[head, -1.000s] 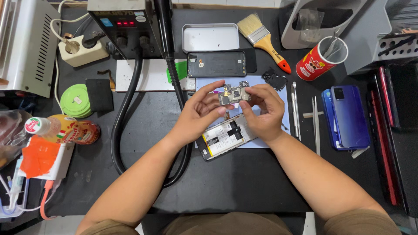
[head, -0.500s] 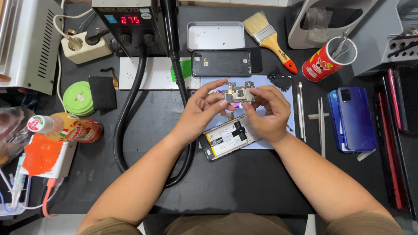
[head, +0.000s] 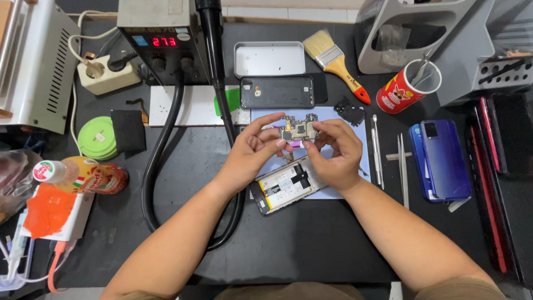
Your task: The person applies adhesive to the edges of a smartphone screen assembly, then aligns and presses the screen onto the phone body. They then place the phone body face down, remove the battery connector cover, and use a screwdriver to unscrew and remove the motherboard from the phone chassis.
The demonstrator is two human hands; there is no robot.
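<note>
Your left hand (head: 252, 155) and your right hand (head: 333, 153) meet above the middle of the dark counter (head: 311, 244). Both are mostly closed, and their fingertips pinch the two ends of a small grey circuit board with gold contacts (head: 298, 129). The board hangs in the air between the hands, tilted a little, just above the pale blue work mat (head: 363, 139).

Directly under your hands lies the opened phone body with a white battery and a yellow edge (head: 286, 186), partly on the mat. Behind the board lies a dark phone back cover (head: 277, 92), and behind that a silver metal tray (head: 269, 58). To your right you see thin metal tweezers (head: 403, 166), a blue phone (head: 444, 161) and a red cup with tools (head: 404, 89). To your left the thick black hose (head: 161, 155) of the hot air station with a red number display (head: 158, 41) curves close to your left wrist.

The grip is only on the edges, so I think the board can slip and fall onto the opened phone, if one hand lets go too early. Too much pressure can also bend it. Your left forearm may push the hose.
</note>
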